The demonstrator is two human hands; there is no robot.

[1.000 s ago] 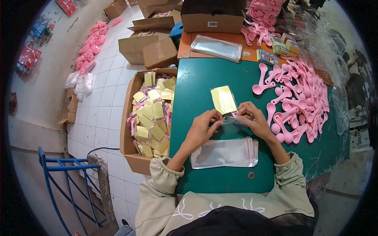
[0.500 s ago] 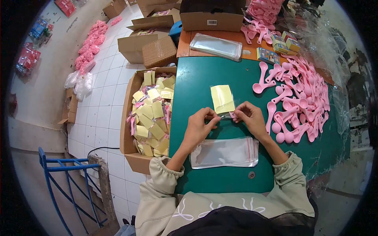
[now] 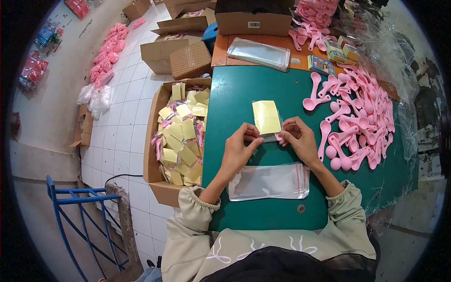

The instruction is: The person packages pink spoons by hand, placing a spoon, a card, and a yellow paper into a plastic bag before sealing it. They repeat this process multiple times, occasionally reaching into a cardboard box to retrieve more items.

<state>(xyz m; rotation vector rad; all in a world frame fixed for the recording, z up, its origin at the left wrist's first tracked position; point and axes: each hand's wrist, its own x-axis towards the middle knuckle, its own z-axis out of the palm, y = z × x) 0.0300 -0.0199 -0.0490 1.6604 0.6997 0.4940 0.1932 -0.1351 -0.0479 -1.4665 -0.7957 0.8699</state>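
Observation:
Between my hands is a small clear plastic bag (image 3: 270,137) with a pale yellow card (image 3: 266,117) showing through it. My left hand (image 3: 241,144) pinches the bag's near left corner with thumb and forefinger. At the near right corner my right hand (image 3: 299,139) grips the same bag, and a bit of pink plastic shows by its fingertips. Closer to my body lies a stack of flat clear bags (image 3: 268,182) with a red strip near the right end. Pink measuring spoons (image 3: 361,120) lie in a loose heap to the right.
Left of the green table (image 3: 230,214) stands a cardboard box (image 3: 151,155) full of bagged yellow cards and pink spoons. More clear bags (image 3: 258,54), small card boxes (image 3: 322,65) and a brown box (image 3: 253,21) sit along the back. A blue metal frame (image 3: 77,199) stands at lower left.
The bag with the yellow card has shifted very slightly, and my fingers have moved a little along its near edge. The heap and the stack look the same.

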